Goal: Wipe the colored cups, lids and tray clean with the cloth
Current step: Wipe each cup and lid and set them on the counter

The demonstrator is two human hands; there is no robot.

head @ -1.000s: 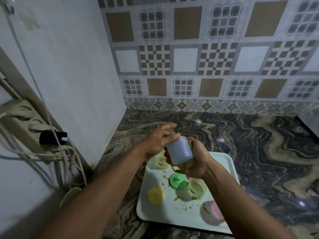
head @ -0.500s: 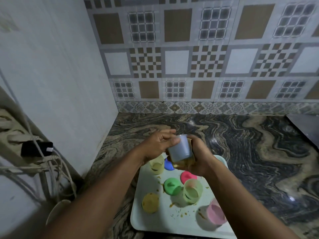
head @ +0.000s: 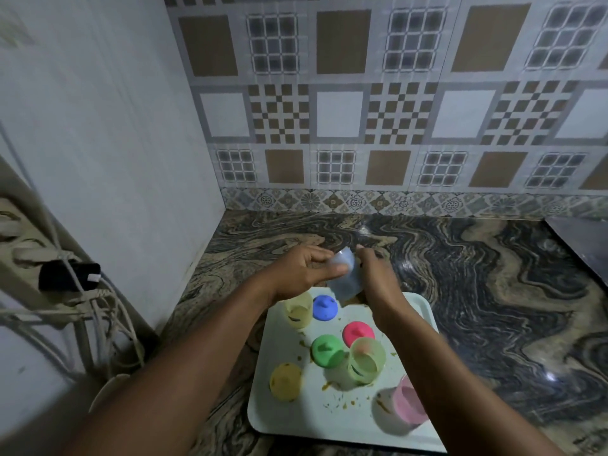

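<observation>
I hold a translucent blue cup above the far end of the pale tray. My left hand grips its left side, thumb across the wall. My right hand curls round its right side with the yellowish cloth, of which only a sliver shows under the cup. On the tray stand a yellow cup, a green cup and a pink cup. The blue lid, red lid, green lid and yellow lid lie between them, among brown stains.
The tray lies on a dark marbled counter in a corner, with a white wall to the left and a tiled wall behind. A power strip with a black plug and cables hangs at the left. A dark slab sits at the right edge.
The blue cup has tipped and turned between my hands, moving a little away from me. The cloth, plain under the cup before, is now almost hidden. The view shifted slightly.
</observation>
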